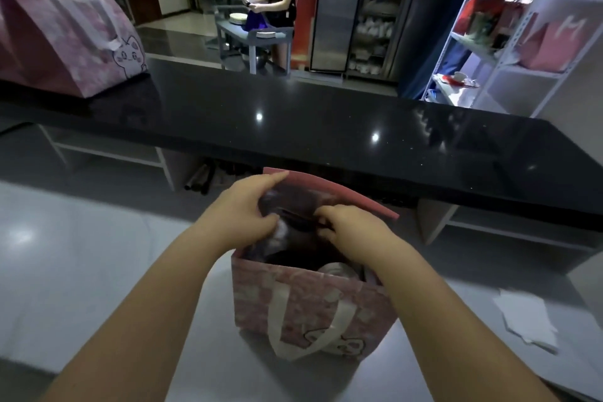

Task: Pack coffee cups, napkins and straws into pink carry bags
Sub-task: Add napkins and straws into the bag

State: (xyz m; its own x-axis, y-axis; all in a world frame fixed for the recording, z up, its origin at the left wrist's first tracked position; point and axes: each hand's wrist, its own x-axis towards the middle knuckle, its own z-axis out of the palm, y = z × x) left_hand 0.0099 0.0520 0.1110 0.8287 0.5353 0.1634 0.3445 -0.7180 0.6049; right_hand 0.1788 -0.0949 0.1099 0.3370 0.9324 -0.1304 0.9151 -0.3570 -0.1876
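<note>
At lower centre the left hand (pixel 248 209) grips the far wall of the pink carry bag (pixel 310 310), spreading its mouth. The right hand (pixel 352 232) curls inside; whether it pinches anything I cannot tell. A cup lid (pixel 336 271) shows within. The bag looks light and easily creased, so it is probably best lifted by its cream handle (pixel 279 313).

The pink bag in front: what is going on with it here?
A person works at the open mouth of the pink carry bag on the table. The left hand and the right hand pinch its upper edges. A pale cup lid shows inside. A second pink bag stands on the black counter.
</note>
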